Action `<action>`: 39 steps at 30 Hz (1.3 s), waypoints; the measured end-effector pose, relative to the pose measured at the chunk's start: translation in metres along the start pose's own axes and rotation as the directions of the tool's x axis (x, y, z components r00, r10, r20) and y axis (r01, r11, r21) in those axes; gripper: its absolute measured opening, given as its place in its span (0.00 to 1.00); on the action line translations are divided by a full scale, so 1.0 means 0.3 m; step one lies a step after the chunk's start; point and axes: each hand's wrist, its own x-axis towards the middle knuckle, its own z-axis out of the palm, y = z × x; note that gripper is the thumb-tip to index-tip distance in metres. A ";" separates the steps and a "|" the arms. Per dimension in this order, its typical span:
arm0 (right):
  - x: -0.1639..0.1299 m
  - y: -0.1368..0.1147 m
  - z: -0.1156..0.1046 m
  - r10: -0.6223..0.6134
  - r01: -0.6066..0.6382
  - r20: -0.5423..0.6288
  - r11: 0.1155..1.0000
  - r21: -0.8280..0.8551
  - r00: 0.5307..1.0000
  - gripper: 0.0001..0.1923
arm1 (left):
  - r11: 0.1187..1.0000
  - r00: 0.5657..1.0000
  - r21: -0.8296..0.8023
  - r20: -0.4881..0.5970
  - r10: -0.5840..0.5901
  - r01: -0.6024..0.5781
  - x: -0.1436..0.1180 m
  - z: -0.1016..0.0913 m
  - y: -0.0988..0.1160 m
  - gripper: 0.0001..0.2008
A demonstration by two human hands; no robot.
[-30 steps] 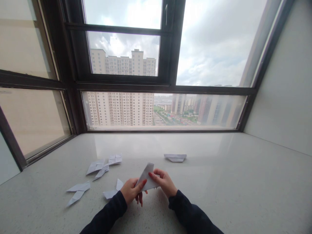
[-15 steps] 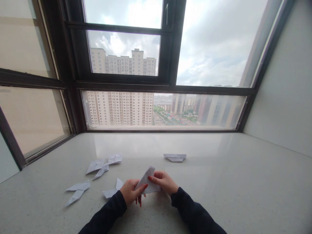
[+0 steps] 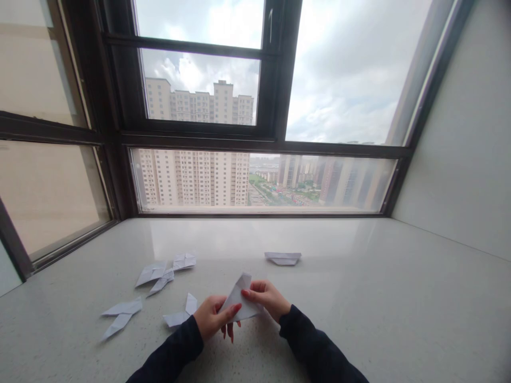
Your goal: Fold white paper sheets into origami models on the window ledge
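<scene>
Both my hands hold one folded white paper [image 3: 240, 294] just above the pale stone sill [image 3: 359, 298]. My left hand [image 3: 213, 318] pinches its lower left edge with thumb on top. My right hand [image 3: 266, 299] grips its right side, fingers curled over the fold. The paper's point stands up and away from me. Dark sleeves cover both my forearms.
Several folded white paper planes lie to the left: one [image 3: 178, 315] right beside my left hand, a pair [image 3: 162, 271] farther back, another [image 3: 120, 313] near the left. A folded paper [image 3: 283, 258] sits behind my hands. Dark-framed windows [image 3: 263, 143] close the back and left.
The paper has dropped a little and tilted flatter between my hands. My view has shifted slightly to the right; the papers on the sill have not moved.
</scene>
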 end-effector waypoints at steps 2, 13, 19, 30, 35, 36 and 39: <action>0.001 -0.004 -0.008 -0.005 0.005 0.006 1.000 -0.026 1.000 0.20 | 1.000 1.000 0.022 -0.012 0.001 -0.001 -0.001 0.008 0.004 0.22; -0.005 -0.008 -0.286 -0.285 -0.146 -0.330 0.516 -0.844 0.900 0.19 | 0.991 0.984 0.117 -0.172 -0.037 0.058 0.008 -0.029 0.002 0.31; -0.047 -0.012 -0.392 -0.290 -0.371 -0.468 0.332 -0.867 0.835 0.15 | 0.989 0.980 0.143 -0.199 -0.015 0.044 0.016 -0.034 0.003 0.27; -0.095 -0.042 -0.443 -0.264 -0.598 -0.615 0.150 -0.787 0.743 0.15 | 0.976 0.981 0.208 -0.194 -0.020 0.061 0.012 -0.024 -0.012 0.21; -0.092 -0.040 -0.435 -0.271 -0.626 -0.634 0.128 -0.769 0.724 0.12 | 0.986 0.982 0.160 -0.188 -0.019 0.050 0.016 -0.024 -0.015 0.22; -0.092 -0.038 -0.434 -0.275 -0.630 -0.637 0.128 -0.766 0.720 0.11 | 0.989 0.982 0.140 -0.191 -0.014 0.041 0.015 -0.023 -0.014 0.22; -0.092 -0.033 -0.433 -0.296 -0.635 -0.641 0.131 -0.761 0.708 0.09 | 0.995 0.983 0.096 -0.185 -0.013 0.031 0.011 -0.019 -0.010 0.21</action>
